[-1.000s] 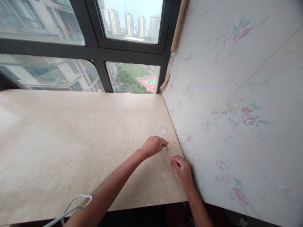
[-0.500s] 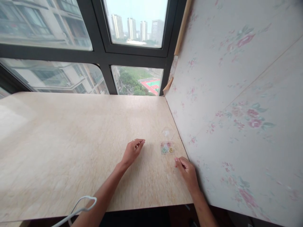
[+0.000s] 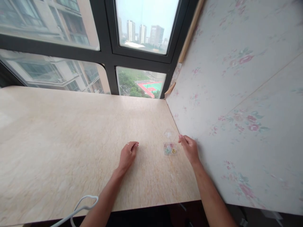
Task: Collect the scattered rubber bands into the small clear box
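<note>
Head view, box point(image 3: 169, 148) between hands point(image 3: 127, 155) point(image 3: 190, 149), nearer right

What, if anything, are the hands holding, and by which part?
It cannot be told: the left hand and the right hand are curled, possibly hiding something small.

Rings point(image 3: 174, 151) lie in a box point(image 3: 170, 154) on the sill point(image 3: 75, 142), between left hand point(image 3: 128, 154) and right hand point(image 3: 189, 148), before the window point(image 3: 140, 82).

One left hand point(image 3: 127, 155), one right hand point(image 3: 191, 150), one box point(image 3: 170, 154), one cable point(image 3: 68, 216)
</note>
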A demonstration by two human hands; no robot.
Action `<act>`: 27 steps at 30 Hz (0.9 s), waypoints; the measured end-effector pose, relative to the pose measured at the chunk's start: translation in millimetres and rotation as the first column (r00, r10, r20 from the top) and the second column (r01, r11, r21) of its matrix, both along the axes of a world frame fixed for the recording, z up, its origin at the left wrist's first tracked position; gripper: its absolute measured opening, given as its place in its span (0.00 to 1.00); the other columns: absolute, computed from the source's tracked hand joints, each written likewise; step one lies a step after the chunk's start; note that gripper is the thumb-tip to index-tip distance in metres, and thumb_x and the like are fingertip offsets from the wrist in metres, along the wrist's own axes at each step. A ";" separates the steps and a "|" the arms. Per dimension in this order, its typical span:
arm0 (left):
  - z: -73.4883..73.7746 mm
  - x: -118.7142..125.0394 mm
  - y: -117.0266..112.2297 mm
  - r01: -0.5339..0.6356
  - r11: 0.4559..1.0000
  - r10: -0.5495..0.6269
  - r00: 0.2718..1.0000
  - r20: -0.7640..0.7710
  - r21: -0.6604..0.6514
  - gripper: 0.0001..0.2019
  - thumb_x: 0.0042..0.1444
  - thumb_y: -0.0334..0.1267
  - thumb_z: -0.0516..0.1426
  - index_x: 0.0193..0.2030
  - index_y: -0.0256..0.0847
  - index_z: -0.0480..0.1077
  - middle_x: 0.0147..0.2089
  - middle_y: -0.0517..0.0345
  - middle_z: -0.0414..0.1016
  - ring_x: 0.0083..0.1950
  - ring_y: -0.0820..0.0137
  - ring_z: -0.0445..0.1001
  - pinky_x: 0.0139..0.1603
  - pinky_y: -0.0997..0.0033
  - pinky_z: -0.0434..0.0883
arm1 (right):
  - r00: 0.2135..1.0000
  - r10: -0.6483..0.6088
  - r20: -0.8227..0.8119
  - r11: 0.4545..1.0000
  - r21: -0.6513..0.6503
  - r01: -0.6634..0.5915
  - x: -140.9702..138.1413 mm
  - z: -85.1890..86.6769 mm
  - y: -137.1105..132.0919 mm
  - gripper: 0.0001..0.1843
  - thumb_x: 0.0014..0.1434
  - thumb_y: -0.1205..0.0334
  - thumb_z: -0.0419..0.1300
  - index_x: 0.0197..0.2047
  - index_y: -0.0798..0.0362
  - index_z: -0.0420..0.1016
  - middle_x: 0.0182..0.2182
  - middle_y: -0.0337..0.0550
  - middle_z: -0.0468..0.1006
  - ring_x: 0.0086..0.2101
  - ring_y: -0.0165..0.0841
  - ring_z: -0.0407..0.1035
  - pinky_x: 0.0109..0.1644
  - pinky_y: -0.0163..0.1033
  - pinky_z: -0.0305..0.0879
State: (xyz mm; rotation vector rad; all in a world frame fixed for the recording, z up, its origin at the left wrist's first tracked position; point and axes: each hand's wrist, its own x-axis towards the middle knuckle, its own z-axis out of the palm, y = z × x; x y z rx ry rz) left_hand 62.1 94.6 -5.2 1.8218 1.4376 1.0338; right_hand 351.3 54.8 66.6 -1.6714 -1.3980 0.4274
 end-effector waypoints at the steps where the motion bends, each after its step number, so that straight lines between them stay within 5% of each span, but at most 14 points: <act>1: 0.5 0.1 -0.4 0.010 1.000 -0.010 1.000 -0.018 0.011 0.12 0.61 0.40 0.48 0.40 0.39 0.71 0.42 0.51 0.77 0.44 0.65 0.74 0.47 0.63 0.68 | 0.998 0.029 0.055 0.999 -0.019 -0.028 1.9 -0.5 15.7 0.20 0.61 0.47 0.52 0.28 0.54 0.69 0.24 0.38 0.69 0.26 0.30 0.62 0.32 0.35 0.58; 5: 1.9 -0.9 -0.9 0.038 0.999 -0.036 0.998 -0.050 0.029 0.13 0.62 0.40 0.47 0.39 0.40 0.71 0.41 0.51 0.77 0.44 0.65 0.73 0.46 0.63 0.68 | 0.978 0.145 0.148 0.984 -0.121 -0.128 10.8 -15.4 71.6 0.26 0.45 0.55 0.67 0.47 0.57 0.71 0.45 0.53 0.74 0.44 0.40 0.68 0.50 0.44 0.61; 10: 0.9 -1.6 1.0 0.061 0.997 -0.057 0.995 -0.077 0.049 0.12 0.62 0.40 0.47 0.39 0.41 0.71 0.40 0.52 0.77 0.43 0.64 0.73 0.45 0.63 0.68 | 0.958 0.203 0.201 0.963 -0.218 -0.158 12.7 -33.5 104.8 0.34 0.29 0.63 0.74 0.45 0.56 0.74 0.44 0.54 0.76 0.46 0.47 0.68 0.53 0.48 0.60; 18: 2.9 -0.1 1.7 0.056 0.997 -0.051 0.995 -0.086 0.057 0.11 0.61 0.39 0.49 0.39 0.41 0.71 0.38 0.53 0.77 0.42 0.64 0.73 0.44 0.64 0.67 | 0.963 0.190 0.189 0.971 -0.183 -0.156 2.5 -28.0 101.7 0.38 0.41 0.56 0.70 0.55 0.58 0.66 0.47 0.56 0.74 0.48 0.43 0.69 0.55 0.51 0.59; 21: 2.4 -0.6 1.4 0.055 0.997 -0.051 0.996 -0.071 0.055 0.11 0.60 0.39 0.49 0.39 0.41 0.72 0.38 0.54 0.77 0.41 0.65 0.73 0.44 0.64 0.68 | 0.968 0.181 -0.176 0.981 -0.038 -0.191 -16.2 -10.9 90.7 0.38 0.46 0.51 0.69 0.57 0.54 0.63 0.52 0.54 0.72 0.51 0.40 0.67 0.57 0.49 0.61; 22: 1.6 -0.9 1.4 0.053 0.997 -0.050 0.997 -0.059 0.053 0.11 0.60 0.39 0.49 0.39 0.41 0.72 0.38 0.54 0.77 0.41 0.65 0.73 0.44 0.64 0.68 | 0.896 0.201 -0.396 0.978 0.025 -0.208 -23.8 -3.6 85.2 0.35 0.47 0.48 0.68 0.55 0.53 0.64 0.52 0.53 0.72 0.51 0.39 0.67 0.56 0.48 0.63; 24: -0.1 -1.4 1.2 0.044 0.998 -0.043 0.999 -0.018 0.040 0.11 0.60 0.40 0.50 0.39 0.41 0.72 0.38 0.54 0.77 0.40 0.66 0.73 0.42 0.65 0.69 | 0.607 0.267 -0.748 0.959 0.142 -0.246 -39.2 11.0 71.8 0.28 0.53 0.41 0.62 0.49 0.51 0.68 0.52 0.50 0.72 0.54 0.39 0.66 0.56 0.47 0.64; 27: 1.3 -0.2 -1.7 0.015 1.000 -0.016 0.997 0.079 0.013 0.11 0.60 0.41 0.51 0.40 0.41 0.73 0.39 0.54 0.77 0.37 0.67 0.74 0.39 0.68 0.69 | 0.298 0.330 -0.896 0.934 0.264 -0.242 -58.6 25.7 49.5 0.23 0.58 0.39 0.56 0.46 0.48 0.70 0.54 0.44 0.71 0.58 0.34 0.60 0.60 0.42 0.62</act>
